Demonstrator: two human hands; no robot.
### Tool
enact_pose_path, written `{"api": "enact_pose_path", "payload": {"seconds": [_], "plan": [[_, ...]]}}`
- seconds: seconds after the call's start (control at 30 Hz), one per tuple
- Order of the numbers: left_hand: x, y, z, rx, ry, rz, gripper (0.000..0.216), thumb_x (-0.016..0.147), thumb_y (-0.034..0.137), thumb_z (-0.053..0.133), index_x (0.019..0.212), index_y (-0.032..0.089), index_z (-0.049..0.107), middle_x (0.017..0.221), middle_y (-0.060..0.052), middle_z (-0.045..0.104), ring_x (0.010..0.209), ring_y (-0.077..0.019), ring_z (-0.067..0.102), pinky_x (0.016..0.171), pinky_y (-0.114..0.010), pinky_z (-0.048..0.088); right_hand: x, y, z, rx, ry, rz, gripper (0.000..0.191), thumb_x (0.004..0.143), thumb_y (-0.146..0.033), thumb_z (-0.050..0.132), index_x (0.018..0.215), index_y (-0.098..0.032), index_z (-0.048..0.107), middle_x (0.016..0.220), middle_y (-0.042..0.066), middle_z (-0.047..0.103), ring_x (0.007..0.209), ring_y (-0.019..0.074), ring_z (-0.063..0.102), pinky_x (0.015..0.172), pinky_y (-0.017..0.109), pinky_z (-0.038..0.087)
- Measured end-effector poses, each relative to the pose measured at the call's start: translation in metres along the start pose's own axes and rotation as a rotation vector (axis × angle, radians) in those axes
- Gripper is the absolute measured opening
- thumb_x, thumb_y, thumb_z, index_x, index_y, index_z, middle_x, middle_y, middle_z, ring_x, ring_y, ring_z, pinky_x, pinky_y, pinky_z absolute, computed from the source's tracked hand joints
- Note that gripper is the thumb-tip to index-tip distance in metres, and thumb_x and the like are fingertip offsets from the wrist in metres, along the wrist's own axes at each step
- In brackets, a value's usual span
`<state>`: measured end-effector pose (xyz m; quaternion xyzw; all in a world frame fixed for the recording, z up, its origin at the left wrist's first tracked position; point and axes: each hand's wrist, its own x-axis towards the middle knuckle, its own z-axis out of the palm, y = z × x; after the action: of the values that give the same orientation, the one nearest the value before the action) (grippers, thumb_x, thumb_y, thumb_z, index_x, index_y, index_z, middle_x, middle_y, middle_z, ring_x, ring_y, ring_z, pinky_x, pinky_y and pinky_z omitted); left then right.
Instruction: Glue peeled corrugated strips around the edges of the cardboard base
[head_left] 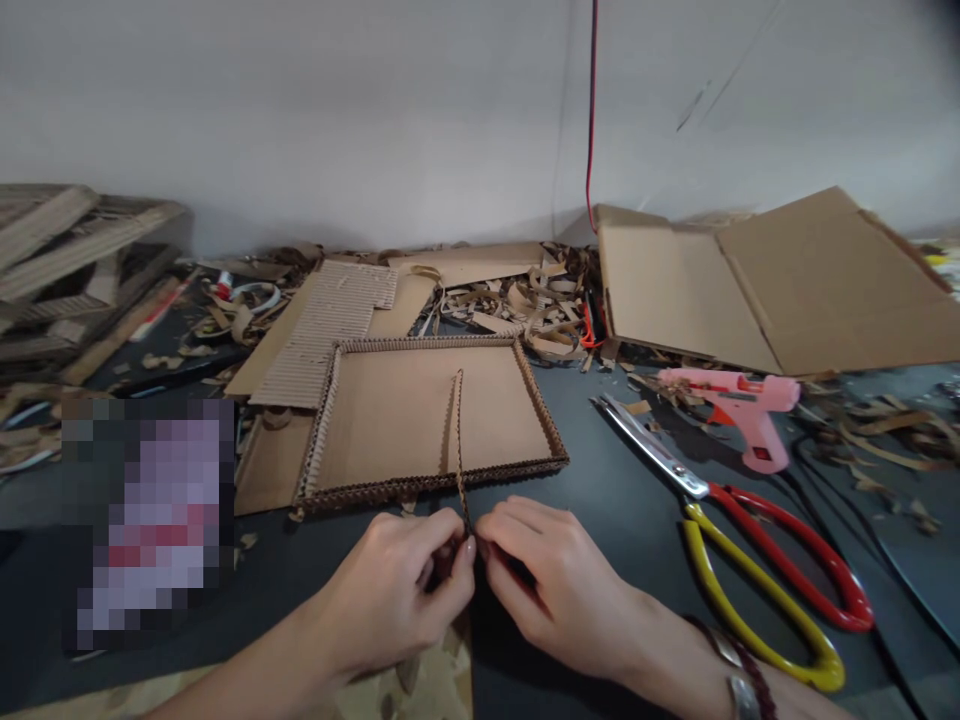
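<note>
My left hand (397, 590) and my right hand (547, 590) meet at the near end of a narrow corrugated cardboard strip (459, 450), pinching it between their fingertips. The strip rises from my fingers and lies across a shallow cardboard tray (427, 342) with corrugated-edged walls, its far end reaching the inside of the tray. My fingers hide the strip's lowest part. The tray sits just beyond my hands on a dark tabletop (600, 480). A metal-and-leather band (739, 670) circles my right wrist.
Long scissors with red and yellow handles (652, 450) lie to the right, below a pink hot glue gun (742, 410). A large folded cardboard sheet (787, 290) leans at the back right. Cardboard scraps (510, 310) and a stack of cardboard pieces (67, 260) line the back.
</note>
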<state>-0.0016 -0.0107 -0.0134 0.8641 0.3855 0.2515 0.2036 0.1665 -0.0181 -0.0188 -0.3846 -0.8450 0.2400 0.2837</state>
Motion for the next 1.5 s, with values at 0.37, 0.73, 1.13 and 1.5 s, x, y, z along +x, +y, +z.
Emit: {"api": "enact_pose_path", "payload": {"seconds": [0.37, 0.73, 1.13, 1.5], "plan": [[-0.0018, 0.0009, 0.0049, 0.128, 0.028, 0.004, 0.028, 0.079, 0.01, 0.039, 0.052, 0.019, 0.037, 0.042, 0.009, 0.029, 0.033, -0.006, 0.032, 0.037, -0.02, 0.026, -0.001, -0.0001, 0.0034, -0.04, 0.005, -0.001, 0.019, 0.079, -0.01, 0.04, 0.064, -0.017, 0.049, 0.061, 0.001, 0.054, 0.056, 0.012, 0.046, 0.053, 0.023, 0.036], [-0.0008, 0.0007, 0.002, 0.009, -0.066, -0.078, 0.026, 0.081, 0.012, 0.035, 0.056, 0.02, 0.032, 0.047, 0.009, 0.024, 0.036, -0.0056, 0.032, 0.039, -0.019, 0.025, -0.0016, -0.0015, 0.0021, -0.084, -0.011, 0.03, 0.017, 0.083, -0.015, 0.039, 0.071, -0.017, 0.051, 0.067, 0.002, 0.057, 0.059, 0.0139, 0.049, 0.055, 0.025, 0.037], [-0.002, 0.0001, 0.0015, -0.029, -0.112, -0.083, 0.026, 0.081, 0.011, 0.032, 0.057, 0.02, 0.028, 0.049, 0.008, 0.021, 0.038, -0.0067, 0.027, 0.04, -0.02, 0.022, 0.0, 0.0, 0.0022, -0.173, -0.04, -0.011, 0.015, 0.079, -0.01, 0.04, 0.07, -0.018, 0.05, 0.065, 0.002, 0.055, 0.056, 0.0139, 0.046, 0.051, 0.025, 0.034], [-0.0021, -0.0005, 0.0039, -0.002, -0.126, -0.069, 0.025, 0.08, 0.011, 0.033, 0.057, 0.02, 0.03, 0.049, 0.008, 0.023, 0.039, -0.0071, 0.027, 0.041, -0.021, 0.023, -0.0004, -0.0014, 0.0042, -0.208, 0.011, -0.049, 0.018, 0.077, -0.009, 0.039, 0.066, -0.018, 0.05, 0.06, 0.001, 0.053, 0.051, 0.0123, 0.045, 0.048, 0.025, 0.032]]}}
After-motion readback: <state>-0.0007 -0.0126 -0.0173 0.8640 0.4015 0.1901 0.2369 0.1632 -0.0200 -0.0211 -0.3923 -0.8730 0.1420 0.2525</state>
